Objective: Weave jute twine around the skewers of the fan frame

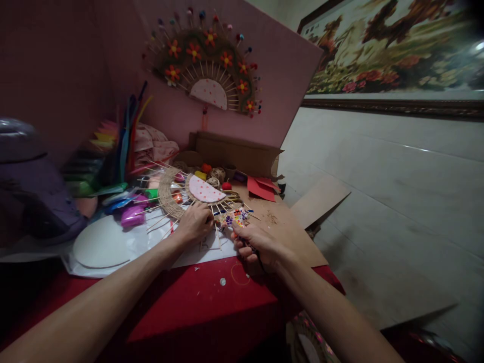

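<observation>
A fan-shaped frame of thin sticks lies on the table, with a twine-wrapped band point(169, 195) and a white half-round centre point(205, 189) dotted in red. My left hand point(197, 221) is closed at the lower edge of this frame, its fingertips bent down over the sticks; what they pinch is hidden. To the right, my right hand point(254, 242) is wrapped round a colourful patterned piece point(235, 218), which touches or overlaps the frame's lower right side. Some sticks point down between the two hands.
Balls of twine point(218, 174), red paper point(261, 187) and brown cardboard point(291, 229) lie behind and right. Purple packets point(133, 215) and a pale oval board point(101, 242) are at left. A finished flowered fan point(206, 55) hangs on the pink board behind.
</observation>
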The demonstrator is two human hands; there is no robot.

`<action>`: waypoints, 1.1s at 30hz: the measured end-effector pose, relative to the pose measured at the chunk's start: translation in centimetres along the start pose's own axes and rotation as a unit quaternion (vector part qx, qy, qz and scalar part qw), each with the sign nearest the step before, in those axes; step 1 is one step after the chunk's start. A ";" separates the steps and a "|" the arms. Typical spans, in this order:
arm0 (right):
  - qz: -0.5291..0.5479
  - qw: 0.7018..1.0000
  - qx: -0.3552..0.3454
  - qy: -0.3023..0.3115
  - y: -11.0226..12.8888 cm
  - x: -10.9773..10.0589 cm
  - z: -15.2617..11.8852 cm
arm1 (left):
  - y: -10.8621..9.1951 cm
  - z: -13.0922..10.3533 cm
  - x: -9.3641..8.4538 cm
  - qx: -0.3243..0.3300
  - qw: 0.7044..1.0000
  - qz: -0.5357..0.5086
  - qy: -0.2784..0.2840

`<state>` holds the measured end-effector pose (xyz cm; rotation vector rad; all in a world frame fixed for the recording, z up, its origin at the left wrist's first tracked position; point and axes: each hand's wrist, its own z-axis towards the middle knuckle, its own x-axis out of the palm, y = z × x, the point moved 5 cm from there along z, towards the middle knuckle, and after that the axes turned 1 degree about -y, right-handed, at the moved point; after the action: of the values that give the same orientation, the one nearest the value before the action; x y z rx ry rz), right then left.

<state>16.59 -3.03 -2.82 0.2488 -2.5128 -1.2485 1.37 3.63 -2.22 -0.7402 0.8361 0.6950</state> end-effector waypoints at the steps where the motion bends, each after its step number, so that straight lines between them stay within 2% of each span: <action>1: 0.000 1.000 -0.002 0.004 0.0 0.0 0.0 | 0.0 0.0 0.0 0.002 1.000 0.002 0.002; 33: -0.017 1.000 0.007 -0.014 -0.4 0.1 -0.8 | 0.0 0.0 0.1 0.010 1.000 0.001 0.014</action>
<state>16.80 -3.94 -2.67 0.2811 -2.5528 -1.2557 1.40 3.68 -2.34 -0.7326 0.8681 0.6788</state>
